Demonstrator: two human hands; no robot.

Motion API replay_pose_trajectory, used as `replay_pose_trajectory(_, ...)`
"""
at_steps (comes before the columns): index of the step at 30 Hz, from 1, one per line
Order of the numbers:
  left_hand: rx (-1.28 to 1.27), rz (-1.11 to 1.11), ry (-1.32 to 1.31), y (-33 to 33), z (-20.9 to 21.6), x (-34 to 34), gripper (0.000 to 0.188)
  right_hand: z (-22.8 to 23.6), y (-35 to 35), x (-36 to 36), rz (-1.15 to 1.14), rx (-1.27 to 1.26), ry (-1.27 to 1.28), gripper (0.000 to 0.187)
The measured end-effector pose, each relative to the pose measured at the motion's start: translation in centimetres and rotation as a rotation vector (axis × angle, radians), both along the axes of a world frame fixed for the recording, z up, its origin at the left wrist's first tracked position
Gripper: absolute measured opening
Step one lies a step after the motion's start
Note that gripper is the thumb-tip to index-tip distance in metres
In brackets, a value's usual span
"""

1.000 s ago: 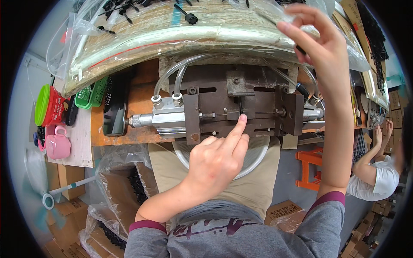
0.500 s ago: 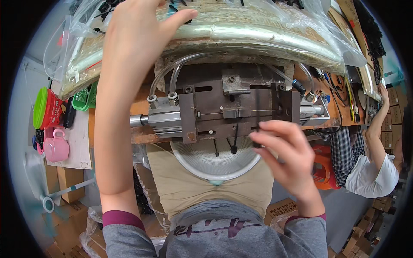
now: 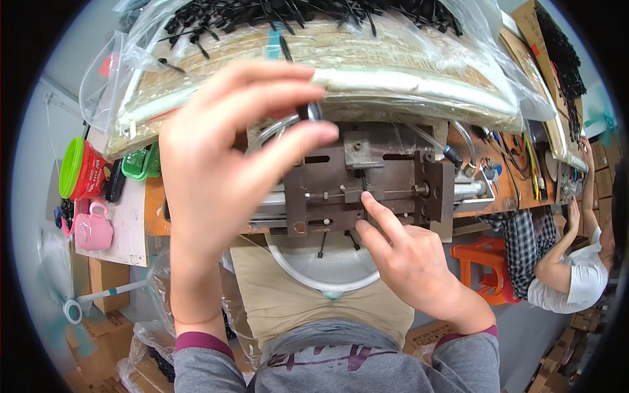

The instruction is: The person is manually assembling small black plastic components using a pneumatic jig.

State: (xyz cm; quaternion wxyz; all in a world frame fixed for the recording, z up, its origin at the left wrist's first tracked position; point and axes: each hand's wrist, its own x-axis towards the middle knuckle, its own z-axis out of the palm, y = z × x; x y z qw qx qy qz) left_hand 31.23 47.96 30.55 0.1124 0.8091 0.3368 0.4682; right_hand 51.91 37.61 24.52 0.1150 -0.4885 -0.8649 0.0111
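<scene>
My left hand is raised over the left side of the bench fixture, its thumb and fingers closed around a black stemmed part with a thick end. Motion blurs that hand a little. My right hand reaches to the middle of the dark metal fixture. Its index fingertip presses at a small block, where another slim black part lies upright in the picture. The thumb is apart from the index finger, and the other fingers are partly curled. A white mesh basket under the fixture has black parts at its rim.
Behind the fixture, a plastic-lined tray carries a heap of black parts. Clear hoses and metal cylinders flank the fixture. At left are a pink cup and a green basket. Another person works at far right beside an orange stool.
My left hand has come back from the heap toward me, with a black part in it. My right hand has moved left and up to the fixture's middle, its black part now at the block.
</scene>
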Motion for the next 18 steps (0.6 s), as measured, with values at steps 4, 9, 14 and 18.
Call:
replay_pose_trajectory(4, 0.015, 0.059, 0.027, -3.5, -0.7, -1.8, 0.034, 2.5, 2.3, 0.6, 0.124, -0.090, 0.088, 0.028)
replay_pose_trajectory(9, -0.052, 0.030, -0.060, -5.7, -2.0, -2.8, 0.039, 7.8, 14.3, -1.7, 0.037, 0.305, 0.439, 0.021)
replay_pose_trajectory(14, -0.075, 0.012, -0.062, -7.7, -3.3, -2.8, 0.039, 12.3, 27.5, -7.9, -0.170, 0.215, 0.199, 0.075)
replay_pose_trajectory(18, -0.129, -0.030, -0.086, -8.6, -4.4, -2.7, 0.039, 13.0, 32.3, -11.5, -0.383, 0.076, 0.019, 0.107)
